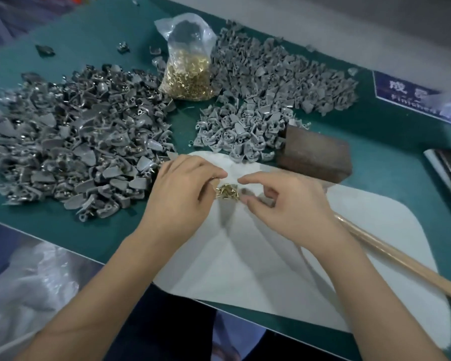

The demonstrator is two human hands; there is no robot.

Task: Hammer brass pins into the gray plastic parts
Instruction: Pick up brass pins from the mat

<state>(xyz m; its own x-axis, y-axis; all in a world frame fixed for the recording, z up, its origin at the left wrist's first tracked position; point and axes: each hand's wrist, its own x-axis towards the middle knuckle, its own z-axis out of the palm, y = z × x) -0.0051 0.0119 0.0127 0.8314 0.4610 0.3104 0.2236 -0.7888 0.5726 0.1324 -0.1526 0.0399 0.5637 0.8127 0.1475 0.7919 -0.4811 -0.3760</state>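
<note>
Left pile (71, 142) shows pins fitted; right pile (271, 84) remains. Left hand (182, 194) pinches something, unclear what; right hand (284, 201) curled loosely over loose pins (227, 191), mid-mat (271, 256).

Bench: you work at a table (94, 230) with a teal green top.
Edge: metal trim runs along your near side.
Sign: blue placard (412, 96) lies far right, text blurred.
Beyond: pale grey surface behind the far edge.
Light: even, soft shadows.
</note>
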